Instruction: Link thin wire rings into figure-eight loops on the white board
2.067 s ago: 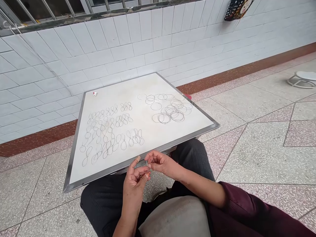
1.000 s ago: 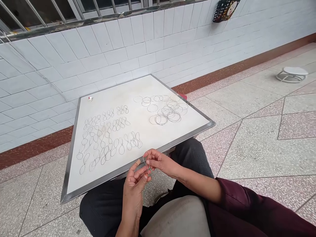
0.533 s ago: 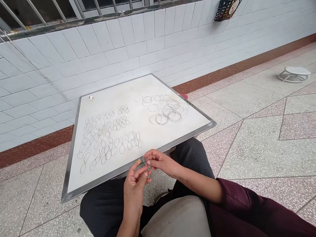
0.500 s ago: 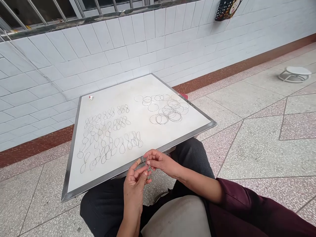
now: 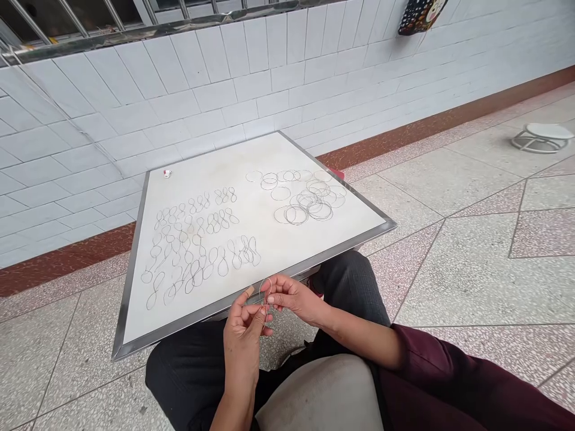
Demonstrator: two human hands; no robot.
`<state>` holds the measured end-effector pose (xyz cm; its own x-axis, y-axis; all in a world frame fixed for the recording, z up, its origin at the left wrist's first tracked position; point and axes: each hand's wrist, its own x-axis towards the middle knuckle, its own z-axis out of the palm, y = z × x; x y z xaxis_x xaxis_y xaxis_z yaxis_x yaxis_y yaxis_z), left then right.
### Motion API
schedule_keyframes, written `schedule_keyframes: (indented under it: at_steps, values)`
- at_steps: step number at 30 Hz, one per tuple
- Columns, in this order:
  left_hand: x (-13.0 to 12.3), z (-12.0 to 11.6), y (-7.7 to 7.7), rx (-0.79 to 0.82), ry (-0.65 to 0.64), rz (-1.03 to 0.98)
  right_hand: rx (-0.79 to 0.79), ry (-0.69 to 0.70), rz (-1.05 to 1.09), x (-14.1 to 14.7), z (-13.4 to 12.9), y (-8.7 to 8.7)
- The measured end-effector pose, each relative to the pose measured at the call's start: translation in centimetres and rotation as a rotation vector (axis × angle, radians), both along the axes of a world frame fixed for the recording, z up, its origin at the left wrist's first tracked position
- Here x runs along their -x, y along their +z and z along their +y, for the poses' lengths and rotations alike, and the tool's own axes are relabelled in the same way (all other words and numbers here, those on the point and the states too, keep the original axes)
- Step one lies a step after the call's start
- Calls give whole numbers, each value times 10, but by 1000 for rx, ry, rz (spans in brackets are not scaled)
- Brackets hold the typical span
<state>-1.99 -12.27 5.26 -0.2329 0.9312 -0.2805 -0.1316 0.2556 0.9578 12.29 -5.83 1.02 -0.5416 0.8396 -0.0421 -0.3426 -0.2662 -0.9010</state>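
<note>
Close to the table's front edge, my left hand (image 5: pixel 245 335) and my right hand (image 5: pixel 294 299) both pinch one thin wire loop (image 5: pixel 260 292). Its upper part stands out as a rounded loop above the fingers; the lower part is mostly hidden between them. A tan bandage wraps a fingertip of my left hand. On the white table (image 5: pixel 215 161), several rows of wires twisted into figure-eights (image 5: pixel 222 261) lie at the left. Several round wire rings (image 5: pixel 296 214), some overlapping, lie at the right.
A small white and red object (image 5: pixel 168 173) sits at the table's far left corner. The table has a grey metal rim (image 5: pixel 188 325). Behind it is a white tiled wall (image 5: pixel 179 114). A patterned bag (image 5: pixel 420 15) hangs there, and a white-topped stool (image 5: pixel 543 137) stands far right.
Both hands still hold the wire loop, with the fingers slightly shifted and the upper loop turned to look rounder. The view has tilted a little. The wires on the table look unchanged.
</note>
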Motion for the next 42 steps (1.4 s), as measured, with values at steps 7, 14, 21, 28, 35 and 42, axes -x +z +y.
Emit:
schedule_keyframes:
  at_steps: [7,14,21,28,35,42]
  values:
    - [-4,-1,3,-26,-30,50,-87,-89,-16,5,-5,-1]
    - [-7,-5,4,-88,-51,169,-63,-89,-3,7,-6,0]
    - [-7,-4,2,-89,-22,176,-92,-44,-2,6,-7,-2]
    - [-5,-6,7,-79,-22,149,-123,-18,-43,2,-8,1]
    - [-5,-6,6,-79,-4,129,-110,-11,-42,2,-9,2]
    - [-3,-5,2,-68,-9,161,-142,-54,-118,3,-9,-3]
